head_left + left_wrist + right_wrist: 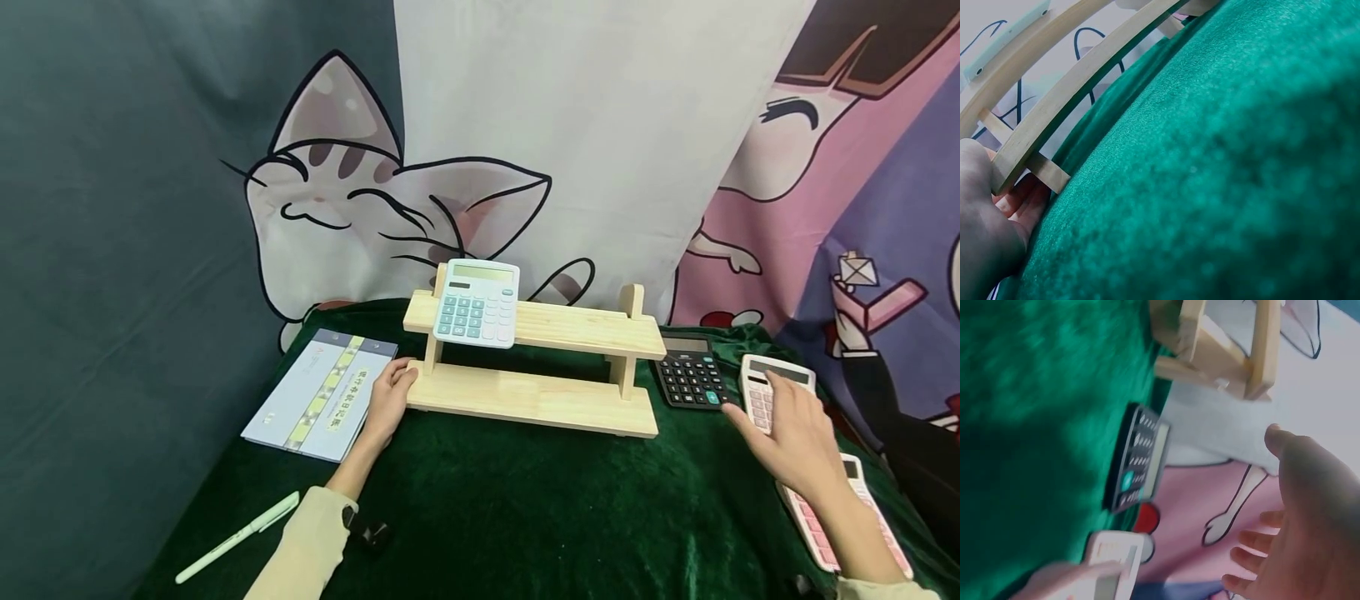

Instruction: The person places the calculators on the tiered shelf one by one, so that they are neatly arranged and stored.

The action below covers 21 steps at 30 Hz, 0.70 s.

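Note:
A two-tier wooden shelf stands on the green cloth, and a light blue calculator leans on its upper board at the left. My left hand grips the left end of the lower board; in the left wrist view the thumb lies at its upper side and the fingers reach under it. Over on the right, my right hand holds nothing, its fingers extended above a white calculator with pink keys, which it partly hides. A black calculator lies between that one and the shelf.
A pink-keyed calculator lies under the right forearm. Left of the shelf is a pale blue notebook, with a light green pen nearer the front. A printed cat curtain hangs close behind the shelf.

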Available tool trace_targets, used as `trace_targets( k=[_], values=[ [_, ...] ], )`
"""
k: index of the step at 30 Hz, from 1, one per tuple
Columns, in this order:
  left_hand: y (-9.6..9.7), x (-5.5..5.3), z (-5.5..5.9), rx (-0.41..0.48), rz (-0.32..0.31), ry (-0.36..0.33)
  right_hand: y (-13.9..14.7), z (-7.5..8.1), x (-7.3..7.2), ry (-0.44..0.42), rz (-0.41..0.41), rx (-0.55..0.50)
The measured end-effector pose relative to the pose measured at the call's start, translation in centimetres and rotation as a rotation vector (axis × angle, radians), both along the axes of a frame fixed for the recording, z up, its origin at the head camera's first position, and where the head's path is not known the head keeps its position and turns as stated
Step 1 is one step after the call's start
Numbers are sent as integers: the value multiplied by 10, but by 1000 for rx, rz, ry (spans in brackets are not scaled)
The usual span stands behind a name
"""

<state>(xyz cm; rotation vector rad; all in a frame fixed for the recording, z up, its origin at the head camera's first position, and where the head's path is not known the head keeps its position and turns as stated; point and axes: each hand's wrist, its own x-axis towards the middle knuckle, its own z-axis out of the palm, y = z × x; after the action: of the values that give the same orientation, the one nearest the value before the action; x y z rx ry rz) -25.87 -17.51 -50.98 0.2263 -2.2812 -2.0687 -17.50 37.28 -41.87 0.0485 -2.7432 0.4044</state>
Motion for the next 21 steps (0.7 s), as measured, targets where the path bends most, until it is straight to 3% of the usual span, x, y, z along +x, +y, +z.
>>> trace_targets(
  k=[4,11,18,21],
  values=[
    [0,-1,2,0,-6,-7,22,-7,10,-121,-91,42],
    [0,-1,2,-3,10,0,55,-23,26,-244,-247,82],
    [0,1,1,-10,17,-13,69,-34,40,-665,-486,2],
    [0,0,0,-14,13,-16,71,-40,44,-735,-519,-63]
  ],
)
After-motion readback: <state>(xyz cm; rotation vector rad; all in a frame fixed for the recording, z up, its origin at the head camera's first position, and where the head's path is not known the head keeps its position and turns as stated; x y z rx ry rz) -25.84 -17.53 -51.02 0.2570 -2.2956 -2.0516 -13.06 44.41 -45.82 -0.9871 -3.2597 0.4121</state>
